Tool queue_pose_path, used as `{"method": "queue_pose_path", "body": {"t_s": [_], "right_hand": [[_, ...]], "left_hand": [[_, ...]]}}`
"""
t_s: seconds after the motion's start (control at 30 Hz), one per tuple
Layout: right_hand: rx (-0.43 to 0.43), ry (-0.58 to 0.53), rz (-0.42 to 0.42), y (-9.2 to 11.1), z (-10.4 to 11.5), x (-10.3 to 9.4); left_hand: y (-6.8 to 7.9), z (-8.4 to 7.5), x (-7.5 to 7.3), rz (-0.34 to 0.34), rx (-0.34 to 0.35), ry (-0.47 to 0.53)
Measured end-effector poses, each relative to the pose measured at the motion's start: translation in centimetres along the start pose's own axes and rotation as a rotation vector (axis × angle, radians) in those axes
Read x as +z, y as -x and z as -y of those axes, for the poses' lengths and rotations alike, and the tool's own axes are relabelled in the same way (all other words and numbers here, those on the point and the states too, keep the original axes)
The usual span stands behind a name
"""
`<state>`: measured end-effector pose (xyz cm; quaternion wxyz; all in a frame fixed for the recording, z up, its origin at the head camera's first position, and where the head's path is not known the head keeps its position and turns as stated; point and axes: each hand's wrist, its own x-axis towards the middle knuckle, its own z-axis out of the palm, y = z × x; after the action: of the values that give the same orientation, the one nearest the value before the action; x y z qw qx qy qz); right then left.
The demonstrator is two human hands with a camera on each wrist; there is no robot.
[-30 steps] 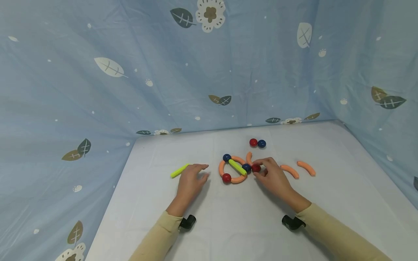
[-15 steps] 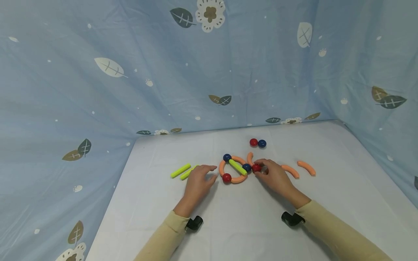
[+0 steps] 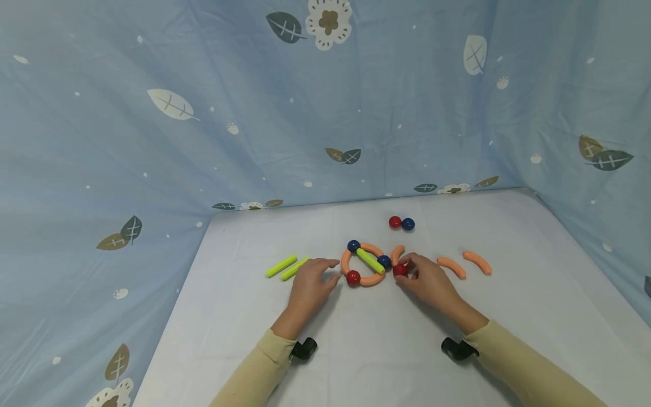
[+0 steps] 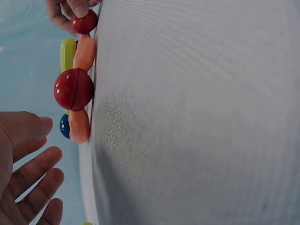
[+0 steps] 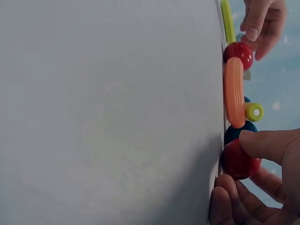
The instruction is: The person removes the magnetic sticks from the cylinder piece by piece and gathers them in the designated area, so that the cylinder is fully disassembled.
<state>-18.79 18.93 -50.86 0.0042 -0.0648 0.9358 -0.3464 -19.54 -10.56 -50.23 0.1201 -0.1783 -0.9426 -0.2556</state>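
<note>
My right hand [image 3: 426, 285] pinches a red ball [image 3: 400, 271] between thumb and fingers, just right of a ring of magnetic building pieces. A curved orange rod [image 3: 397, 254] extends from that ball toward the back. The ring has curved orange rods [image 3: 345, 263], a red ball [image 3: 353, 277] at the front and blue balls at the back [image 3: 353, 246] and right [image 3: 383, 261]. Across it lies a straight yellow-green rod [image 3: 369, 260]. Left of the ring, my left hand [image 3: 310, 285] holds nothing, thumb and fingers spread apart, also visible in the left wrist view.
Two loose yellow-green rods [image 3: 281, 265] lie beside my left hand, one partly hidden by it. Two curved orange rods [image 3: 477, 263] rest on the right. Farther back, a red ball [image 3: 395, 222] and a blue ball [image 3: 408, 224] sit together on the white-covered table [image 3: 366, 350].
My left hand has shifted right, uncovering more of the yellow-green rods. My right hand has drawn the red ball slightly nearer, and its orange rod has swung to lean right.
</note>
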Motion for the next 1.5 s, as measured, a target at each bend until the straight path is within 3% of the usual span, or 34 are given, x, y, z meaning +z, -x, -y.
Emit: {"method": "queue_pose_path", "body": {"t_s": [0.3, 0.53, 0.9, 1.03, 1.23, 1.5], "right_hand": [[0.045, -0.003, 0.056, 1.6, 1.1, 0.0], [0.001, 0.036, 0.067, 3.1, 1.9, 0.6], [-0.019, 0.065, 0.129, 4.2, 3.2, 1.0], [-0.052, 0.040, 0.076, 4.1, 3.4, 0.1], [-0.193, 0.041, -0.061, 3.1, 2.3, 0.0], [-0.194, 0.057, -0.025, 2.2, 1.4, 0.5]], "left_hand": [[0.1, 0.0, 0.2, -0.005, 0.032, 0.013], [0.2, -0.4, 0.3, -0.013, 0.067, 0.036], [0.4, -1.5, 0.6, 0.031, 0.090, 0.076], [0.5, -1.9, 0.5, 0.029, 0.108, 0.090], [0.9, -2.6, 0.5, 0.057, 0.169, 0.175], [1.8, -4.3, 1.3, 0.198, 0.179, 0.243]]}}
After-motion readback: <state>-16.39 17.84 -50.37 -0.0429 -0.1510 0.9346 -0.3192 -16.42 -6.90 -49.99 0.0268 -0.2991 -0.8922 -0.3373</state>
